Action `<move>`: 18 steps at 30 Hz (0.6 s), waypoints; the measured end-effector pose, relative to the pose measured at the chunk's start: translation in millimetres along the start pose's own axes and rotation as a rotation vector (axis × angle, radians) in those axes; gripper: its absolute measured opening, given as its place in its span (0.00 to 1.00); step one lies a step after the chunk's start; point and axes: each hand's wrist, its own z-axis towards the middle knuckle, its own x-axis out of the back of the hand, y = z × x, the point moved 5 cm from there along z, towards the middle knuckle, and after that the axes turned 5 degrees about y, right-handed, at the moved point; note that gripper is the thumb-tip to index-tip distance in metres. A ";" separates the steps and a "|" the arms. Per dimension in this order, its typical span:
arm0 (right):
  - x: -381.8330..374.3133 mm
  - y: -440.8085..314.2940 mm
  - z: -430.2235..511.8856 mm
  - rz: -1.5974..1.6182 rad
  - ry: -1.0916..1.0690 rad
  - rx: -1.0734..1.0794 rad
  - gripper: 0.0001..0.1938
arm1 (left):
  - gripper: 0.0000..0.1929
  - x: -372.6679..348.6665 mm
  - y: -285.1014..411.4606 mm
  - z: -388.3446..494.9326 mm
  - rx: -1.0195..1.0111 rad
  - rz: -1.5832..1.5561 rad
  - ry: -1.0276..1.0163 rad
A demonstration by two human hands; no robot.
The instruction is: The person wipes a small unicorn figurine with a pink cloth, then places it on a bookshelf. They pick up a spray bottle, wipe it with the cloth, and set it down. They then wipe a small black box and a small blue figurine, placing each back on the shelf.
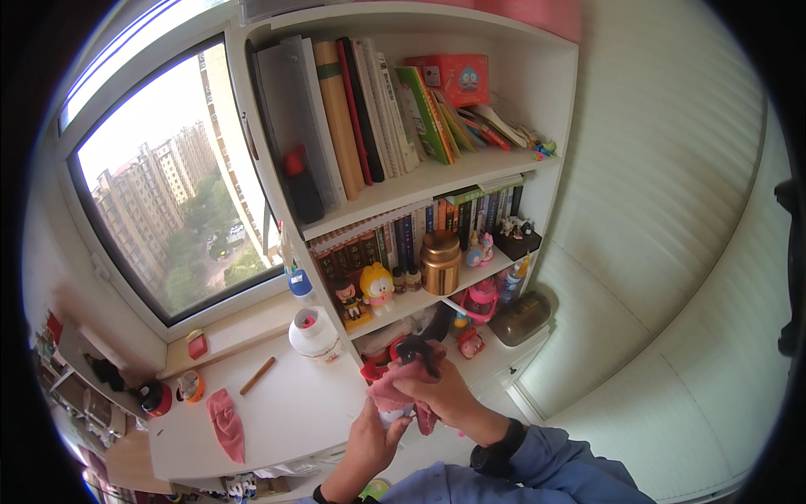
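A pink cloth (393,385) is bunched in my right hand (450,394), which presses it around a small object. My left hand (371,438) grips the lower part of that pale white-and-lavender object (395,416) from below. Cloth and fingers hide most of it, so its kind cannot be told. Just beyond the cloth is a dark item (415,349); whether it touches the cloth is unclear. Both hands are held in front of the lowest visible shelf of a white bookcase (403,189).
A white desk (302,416) at left bears a second pink cloth (225,425), a brown stick (257,376) and a white jar (315,337). Shelves hold books (371,107), a copper-coloured canister (441,261), a yellow figurine (378,286) and a pink bottle (480,299). A window (182,183) stands left.
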 end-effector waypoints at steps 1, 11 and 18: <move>0.1 -1.4 3.0 -0.033 -0.024 -0.006 0.22 | 0.38 0.9 -1.6 -0.6 0.018 -0.003 -0.007; -10.1 -2.1 15.6 0.111 -0.205 -0.137 0.20 | 0.33 -25.9 -12.6 8.3 0.253 -0.973 -0.601; -0.3 17.2 23.6 0.178 -0.201 -0.200 0.19 | 0.32 -8.4 -8.5 10.5 0.280 -0.212 -0.118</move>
